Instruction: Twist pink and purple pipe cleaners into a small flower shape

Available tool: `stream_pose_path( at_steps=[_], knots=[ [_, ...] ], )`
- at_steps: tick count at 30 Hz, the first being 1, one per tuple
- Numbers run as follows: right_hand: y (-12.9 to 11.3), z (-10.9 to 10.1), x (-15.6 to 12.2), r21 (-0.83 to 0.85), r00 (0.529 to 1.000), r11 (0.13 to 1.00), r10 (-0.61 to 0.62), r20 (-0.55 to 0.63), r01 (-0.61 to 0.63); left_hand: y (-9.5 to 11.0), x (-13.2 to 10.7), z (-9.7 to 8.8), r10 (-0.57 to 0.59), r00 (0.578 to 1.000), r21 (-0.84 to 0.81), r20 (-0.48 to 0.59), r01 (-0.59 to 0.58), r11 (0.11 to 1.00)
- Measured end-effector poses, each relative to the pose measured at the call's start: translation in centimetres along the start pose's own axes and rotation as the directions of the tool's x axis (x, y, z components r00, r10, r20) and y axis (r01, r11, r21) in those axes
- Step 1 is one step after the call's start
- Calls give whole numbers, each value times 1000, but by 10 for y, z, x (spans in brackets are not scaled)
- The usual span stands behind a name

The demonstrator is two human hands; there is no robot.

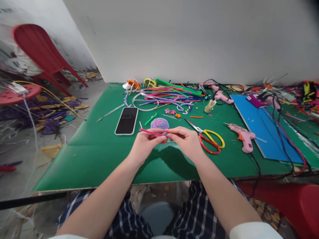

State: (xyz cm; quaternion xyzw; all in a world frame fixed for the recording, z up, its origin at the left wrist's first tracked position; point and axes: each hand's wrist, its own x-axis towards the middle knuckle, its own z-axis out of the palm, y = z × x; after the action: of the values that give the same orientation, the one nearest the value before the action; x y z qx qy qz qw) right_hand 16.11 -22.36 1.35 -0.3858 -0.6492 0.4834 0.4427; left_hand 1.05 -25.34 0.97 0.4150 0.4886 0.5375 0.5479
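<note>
A bright pink pipe cleaner [151, 132] is pinched between my two hands over the green table. My left hand [147, 142] grips it near its middle, with one end sticking out to the left. The fingertips of my right hand [183, 139] close on the other end, where a small pinkish bent part shows between the hands. Just beyond my fingers lies a round pink and blue spiral piece [159, 123]. Scissors [206, 136] with red and yellow handles rest by my right hand. To the left of my left hand is a phone [126, 121].
A pile of coloured pipe cleaners [174, 93] lies at the back. Small flowers [172, 113] and a green twisted piece [151, 119] sit nearer. A pink glue gun [243, 136] and a blue board [264, 132] with cables are at right. The table [87, 159] has a front edge close to me.
</note>
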Motion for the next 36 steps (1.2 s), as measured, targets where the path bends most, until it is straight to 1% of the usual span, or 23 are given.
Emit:
stream_pose_path(
  at_steps=[3, 6, 10, 13, 15, 18, 20, 25, 27, 29, 31, 33, 36],
  knots=[
    [1, 1, 1, 143, 993, 983, 116, -25, -111, 2, -3, 3, 112, 991, 116, -69, -104, 988],
    [1, 2, 2, 252, 985, 954, 173, -12, -164, 4, -6, 4, 242, 965, 218, -96, -217, 951],
    [1, 2, 2, 291, 983, 940, 184, 4, -177, 2, -8, 2, 376, 923, 356, -83, -325, 876],
    [2, 3, 2, 277, 983, 945, 186, -7, -176, -1, -9, 0, 429, 902, 448, -41, -367, 815],
    [3, 4, 2, 264, 981, 948, 192, -23, -179, -2, -9, 0, 426, 903, 443, -59, -359, 822],
    [4, 7, 2, 244, 981, 952, 194, -14, -184, -2, -8, 1, 385, 910, 370, -152, -309, 876],
    [3, 7, 2, 234, 983, 956, 184, 0, -179, -1, -8, 1, 371, 911, 346, -182, -293, 891],
    [2, 5, 1, 223, 986, 960, 159, 55, -168, 4, -6, 1, 385, 913, 396, -133, -307, 865],
    [1, 4, 1, 219, 985, 961, 156, 76, -169, 5, -6, 1, 357, 926, 380, -120, -289, 879],
    [1, 3, 0, 195, 987, 968, 145, 69, -156, 5, -6, 1, 311, 945, 323, -98, -265, 909],
    [1, 3, -1, 129, 994, 985, 108, 35, -111, 5, -6, 1, 253, 966, 245, -63, -230, 942],
    [0, 3, -2, 37, 999, 998, 42, 2, -42, 4, -6, 1, 195, 980, 176, -39, -185, 967],
    [-2, 2, -2, -75, 998, 995, -59, -9, 58, 3, -5, 1, 152, 987, 145, -43, -144, 979]
  ],
)
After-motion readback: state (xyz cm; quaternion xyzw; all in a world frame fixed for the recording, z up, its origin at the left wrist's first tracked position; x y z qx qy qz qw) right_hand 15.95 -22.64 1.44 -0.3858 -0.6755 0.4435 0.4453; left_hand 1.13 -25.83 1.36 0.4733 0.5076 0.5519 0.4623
